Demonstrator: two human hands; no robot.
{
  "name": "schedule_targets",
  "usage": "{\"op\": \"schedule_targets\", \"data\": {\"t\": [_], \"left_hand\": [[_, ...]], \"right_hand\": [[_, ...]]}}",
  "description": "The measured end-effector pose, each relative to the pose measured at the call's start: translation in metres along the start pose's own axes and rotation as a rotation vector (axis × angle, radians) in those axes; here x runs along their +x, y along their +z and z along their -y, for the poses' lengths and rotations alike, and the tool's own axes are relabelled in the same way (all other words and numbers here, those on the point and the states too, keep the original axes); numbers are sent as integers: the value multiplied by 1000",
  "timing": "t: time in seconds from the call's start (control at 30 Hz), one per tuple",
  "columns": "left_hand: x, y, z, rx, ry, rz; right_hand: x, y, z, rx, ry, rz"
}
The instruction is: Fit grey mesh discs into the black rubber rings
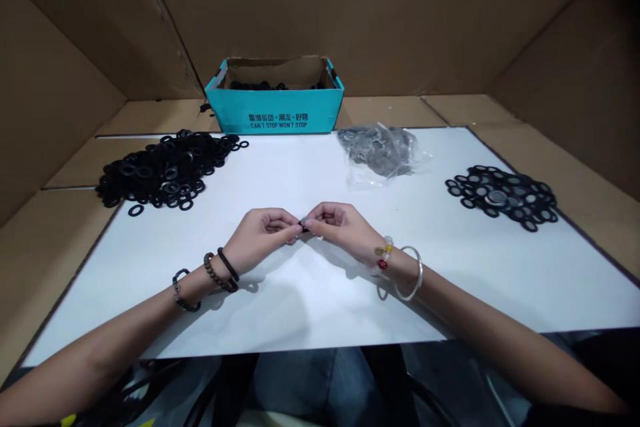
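My left hand point(263, 237) and my right hand point(340, 230) meet at the middle of the white board point(280, 307). Their fingertips pinch a small dark ring point(303, 222) from both sides, and the fingers hide most of it. Whether it has a metal part inside is too small to tell. To the left lies a heap of black rubber rings point(165, 170). A flatter spread of black rings point(500, 197), some with grey metal centres, lies to the right. Both are well out of reach of my fingertips' current spot.
A clear plastic bag of grey metal washers point(377, 150) lies at the board's far edge. Behind the board stands a teal cardboard box point(274, 110) holding dark rings. Brown cardboard panels point(65, 80) wall the sides and back.
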State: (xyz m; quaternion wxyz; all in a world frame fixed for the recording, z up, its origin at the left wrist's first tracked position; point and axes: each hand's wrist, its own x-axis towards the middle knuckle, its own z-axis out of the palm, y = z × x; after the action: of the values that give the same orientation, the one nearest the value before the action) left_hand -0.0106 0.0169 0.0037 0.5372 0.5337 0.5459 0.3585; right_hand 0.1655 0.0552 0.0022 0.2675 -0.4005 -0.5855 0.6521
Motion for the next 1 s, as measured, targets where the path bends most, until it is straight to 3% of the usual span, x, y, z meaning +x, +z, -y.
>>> {"op": "schedule_targets", "data": {"t": [0.27, 0.47, 0.73, 1.0], "left_hand": [[-1, 2, 2, 45, 72, -11], [-2, 4, 1, 63, 103, -42], [-1, 2, -3, 38, 57, 27], [2, -1, -3, -163, -83, 68]], "right_hand": [[-3, 0, -1, -194, -102, 30], [-4, -1, 4, -134, -62, 80], [-3, -2, 7, -52, 11, 117], [-3, -7, 3, -53, 25, 81]]}}
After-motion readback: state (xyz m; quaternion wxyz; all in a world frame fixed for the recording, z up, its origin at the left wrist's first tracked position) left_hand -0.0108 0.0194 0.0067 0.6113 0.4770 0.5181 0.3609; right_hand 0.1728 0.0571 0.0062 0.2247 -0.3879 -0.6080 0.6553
